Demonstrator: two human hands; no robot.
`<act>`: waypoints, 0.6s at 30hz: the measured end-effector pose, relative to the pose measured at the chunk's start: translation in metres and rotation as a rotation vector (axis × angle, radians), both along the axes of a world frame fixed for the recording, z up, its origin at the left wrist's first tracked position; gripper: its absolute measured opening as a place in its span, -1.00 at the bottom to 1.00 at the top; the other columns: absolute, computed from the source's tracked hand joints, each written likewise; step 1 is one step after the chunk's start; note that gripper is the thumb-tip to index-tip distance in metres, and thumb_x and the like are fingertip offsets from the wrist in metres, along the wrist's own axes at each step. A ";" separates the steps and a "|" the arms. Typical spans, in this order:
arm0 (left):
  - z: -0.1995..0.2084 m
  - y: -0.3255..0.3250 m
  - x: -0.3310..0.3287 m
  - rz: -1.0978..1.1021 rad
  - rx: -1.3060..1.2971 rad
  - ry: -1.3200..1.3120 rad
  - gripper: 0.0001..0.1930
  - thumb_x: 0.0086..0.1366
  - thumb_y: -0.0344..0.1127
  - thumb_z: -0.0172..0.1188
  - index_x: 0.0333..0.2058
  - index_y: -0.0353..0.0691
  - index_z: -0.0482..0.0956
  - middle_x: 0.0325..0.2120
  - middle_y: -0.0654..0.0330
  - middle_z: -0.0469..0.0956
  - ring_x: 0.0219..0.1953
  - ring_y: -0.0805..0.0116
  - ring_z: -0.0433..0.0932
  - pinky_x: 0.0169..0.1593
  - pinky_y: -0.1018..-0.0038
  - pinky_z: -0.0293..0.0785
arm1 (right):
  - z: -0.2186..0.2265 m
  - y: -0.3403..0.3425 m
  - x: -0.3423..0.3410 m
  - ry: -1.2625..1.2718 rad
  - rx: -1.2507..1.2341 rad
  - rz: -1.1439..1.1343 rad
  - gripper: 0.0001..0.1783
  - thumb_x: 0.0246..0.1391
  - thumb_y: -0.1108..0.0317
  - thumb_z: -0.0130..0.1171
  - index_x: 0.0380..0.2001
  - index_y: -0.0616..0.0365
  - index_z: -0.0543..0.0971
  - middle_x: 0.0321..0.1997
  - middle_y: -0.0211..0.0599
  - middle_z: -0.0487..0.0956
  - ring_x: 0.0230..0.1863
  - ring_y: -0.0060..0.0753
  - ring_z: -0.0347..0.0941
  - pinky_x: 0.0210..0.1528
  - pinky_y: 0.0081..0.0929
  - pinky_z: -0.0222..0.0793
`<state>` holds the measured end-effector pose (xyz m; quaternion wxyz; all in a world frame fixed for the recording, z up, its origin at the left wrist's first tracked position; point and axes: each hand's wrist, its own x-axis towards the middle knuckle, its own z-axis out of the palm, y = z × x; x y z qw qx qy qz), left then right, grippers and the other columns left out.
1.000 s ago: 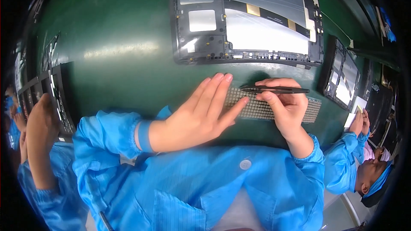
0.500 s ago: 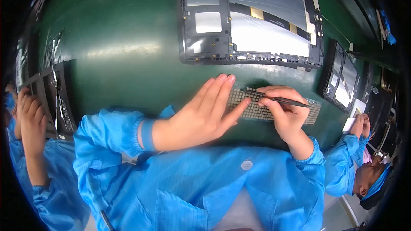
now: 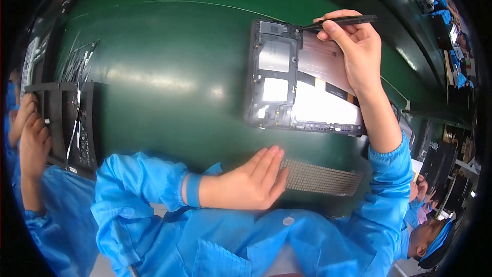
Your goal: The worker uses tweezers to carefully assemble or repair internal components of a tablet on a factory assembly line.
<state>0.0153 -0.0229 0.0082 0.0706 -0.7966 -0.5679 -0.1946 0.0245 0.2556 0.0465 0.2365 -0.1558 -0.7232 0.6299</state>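
My right hand (image 3: 353, 41) is closed on black tweezers (image 3: 353, 20), whose tips reach the far edge of an opened flat device casing (image 3: 271, 92) with a black frame and shiny metal panels. Whatever the tips may hold is too small to make out. A strip of small square beige-grey pieces (image 3: 323, 178) lies on the table nearer to me. At its left end, my left hand (image 3: 246, 179) rests with fingers stretched out and touching or nearly touching the strip. My right forearm hides part of the casing's right side.
The dark green tabletop (image 3: 169, 97) carries another dark frame (image 3: 92, 118) with cables at the left, beside a co-worker's hands (image 3: 33, 133). Another co-worker (image 3: 430, 236) is at the right. A ledge (image 3: 410, 31) borders the far right side.
My right hand has moved with the tweezers from the strip, away from me, to the casing's far edge. My left hand has stayed by the strip. The view has shifted.
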 end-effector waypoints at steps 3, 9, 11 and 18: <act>0.001 0.001 -0.004 -0.004 -0.007 0.011 -0.74 0.11 -0.27 0.05 -0.30 -0.29 0.58 -0.27 -0.24 0.55 -0.17 -0.06 0.59 -0.07 0.24 0.56 | -0.004 0.000 -0.002 -0.015 -0.039 -0.007 -0.80 0.08 0.48 0.19 -0.21 0.31 0.52 -0.30 -0.22 0.58 -0.31 -0.50 0.55 -0.19 -0.58 0.52; 0.002 0.003 -0.005 0.023 -0.009 -0.008 -0.75 0.07 -0.31 0.04 -0.30 -0.28 0.57 -0.27 -0.22 0.55 -0.16 -0.04 0.59 -0.05 0.23 0.55 | -0.004 0.004 -0.005 0.005 0.005 0.013 -0.81 0.09 0.52 0.17 -0.20 0.33 0.51 -0.28 -0.19 0.58 -0.32 -0.48 0.55 -0.18 -0.58 0.53; 0.000 0.006 -0.005 0.041 0.017 -0.031 -0.75 0.07 -0.32 0.04 -0.29 -0.27 0.57 -0.26 -0.18 0.55 -0.20 0.04 0.60 -0.11 0.30 0.56 | -0.002 0.002 -0.005 -0.009 0.018 0.021 -0.82 0.09 0.52 0.16 -0.21 0.33 0.51 -0.25 -0.20 0.57 -0.28 -0.48 0.54 -0.14 -0.57 0.49; 0.005 0.024 -0.018 0.139 0.028 -0.303 -0.64 0.00 -0.29 0.20 -0.18 -0.24 0.54 -0.14 0.04 0.51 -0.55 0.46 0.48 -0.49 0.58 0.39 | 0.017 0.032 0.009 0.040 0.640 -0.048 -0.84 0.10 0.50 -0.05 -0.29 0.24 0.51 -0.22 -0.19 0.55 -0.17 -0.38 0.44 -0.04 -0.51 0.33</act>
